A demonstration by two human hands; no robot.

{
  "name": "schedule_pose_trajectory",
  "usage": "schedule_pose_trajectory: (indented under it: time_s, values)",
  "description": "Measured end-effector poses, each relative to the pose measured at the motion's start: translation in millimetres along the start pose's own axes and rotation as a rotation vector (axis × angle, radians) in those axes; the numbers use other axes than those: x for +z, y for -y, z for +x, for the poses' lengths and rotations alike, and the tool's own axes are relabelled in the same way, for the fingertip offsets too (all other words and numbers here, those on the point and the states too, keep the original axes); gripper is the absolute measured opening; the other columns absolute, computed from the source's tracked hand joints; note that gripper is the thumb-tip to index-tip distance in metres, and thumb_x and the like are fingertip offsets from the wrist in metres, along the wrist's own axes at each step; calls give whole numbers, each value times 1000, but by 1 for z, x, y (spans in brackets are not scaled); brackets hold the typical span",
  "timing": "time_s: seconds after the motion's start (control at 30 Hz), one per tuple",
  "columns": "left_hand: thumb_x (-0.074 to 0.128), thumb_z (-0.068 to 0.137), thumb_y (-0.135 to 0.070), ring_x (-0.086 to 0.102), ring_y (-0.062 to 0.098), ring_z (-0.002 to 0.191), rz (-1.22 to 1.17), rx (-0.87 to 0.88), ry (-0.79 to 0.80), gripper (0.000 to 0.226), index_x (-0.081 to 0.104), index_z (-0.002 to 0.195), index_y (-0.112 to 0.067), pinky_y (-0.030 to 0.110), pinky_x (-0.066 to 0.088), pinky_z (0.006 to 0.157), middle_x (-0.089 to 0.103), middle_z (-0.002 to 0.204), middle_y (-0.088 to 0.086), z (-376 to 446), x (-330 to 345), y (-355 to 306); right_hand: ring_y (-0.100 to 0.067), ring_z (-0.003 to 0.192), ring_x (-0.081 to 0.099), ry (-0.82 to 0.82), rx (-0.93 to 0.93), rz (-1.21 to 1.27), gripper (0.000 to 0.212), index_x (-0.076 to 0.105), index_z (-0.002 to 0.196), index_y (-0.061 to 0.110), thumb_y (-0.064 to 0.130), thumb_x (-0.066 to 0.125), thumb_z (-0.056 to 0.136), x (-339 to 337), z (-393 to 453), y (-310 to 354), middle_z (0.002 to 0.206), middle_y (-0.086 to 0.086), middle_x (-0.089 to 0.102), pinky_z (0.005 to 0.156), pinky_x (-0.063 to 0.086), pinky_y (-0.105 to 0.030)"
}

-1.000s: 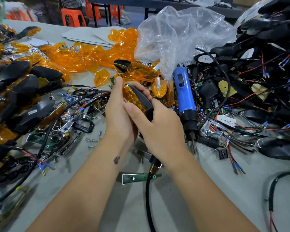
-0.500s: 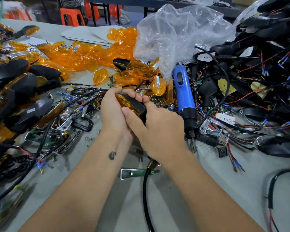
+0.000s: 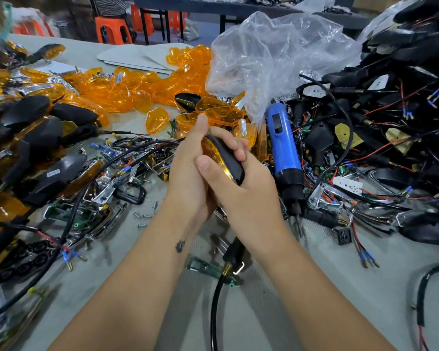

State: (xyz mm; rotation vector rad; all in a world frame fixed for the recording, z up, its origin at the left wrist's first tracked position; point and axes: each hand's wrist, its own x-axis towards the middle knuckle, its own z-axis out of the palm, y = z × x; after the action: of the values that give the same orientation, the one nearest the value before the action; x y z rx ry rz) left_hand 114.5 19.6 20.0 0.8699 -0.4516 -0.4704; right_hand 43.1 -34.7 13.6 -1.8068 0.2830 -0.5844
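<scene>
Your left grip (image 3: 188,178) and right grip (image 3: 251,196) curl tight round the indicator lamp (image 3: 230,158), seemingly pressing its lens home.

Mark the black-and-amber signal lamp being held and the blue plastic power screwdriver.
Black-and-amber signal lamp (image 3: 232,169): head view, black housing edge.
Blue plastic power screwdriver (image 3: 285,150): head view, middle of handle.

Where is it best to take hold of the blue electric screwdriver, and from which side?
Probably grip the blue screwdriver round its blue barrel, coming from above: it lies with the barrel's upper face bare, while wires crowd its right side and the clear plastic bag overhangs its far end.
</scene>
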Motion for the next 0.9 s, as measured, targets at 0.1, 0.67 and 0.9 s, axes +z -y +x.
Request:
schedule_pose_trajectory:
  time_s: [0.1, 0.67, 0.9]
  values:
    - [44, 99, -46, 71, 27, 105, -23, -19, 21, 52, 75, 71, -15, 54, 51, 100, 73, 80, 8, -3, -1, 3, -6, 85, 68, -36, -68, -128, 54, 59, 123, 38, 70, 52, 80, -1, 0, -1, 90, 12, 72, 82, 56, -41]
    - [54, 89, -54, 61, 26, 62, -123, -48, -222, 57, 53, 51, -12, 39, 59, 73, 53, 56, 4, -10, 15, 2, -10, 79, 67, -59, -57, -157, 55, 69, 105, 31, 72, 48, 74, 0, 1, -3, 80, 9, 71, 73, 56, -42]
    - [44, 99, -47, 56, 24, 53, -144, -37, -125, 62, 51, 48, -12, 33, 58, 61, 51, 51, 4, -10, 24, -2, -9, 61, 55, -185, -152, -262, 41, 59, 78, 29, 67, 44, 78, -4, -4, -2, 60, 18, 55, 59, 47, -33]
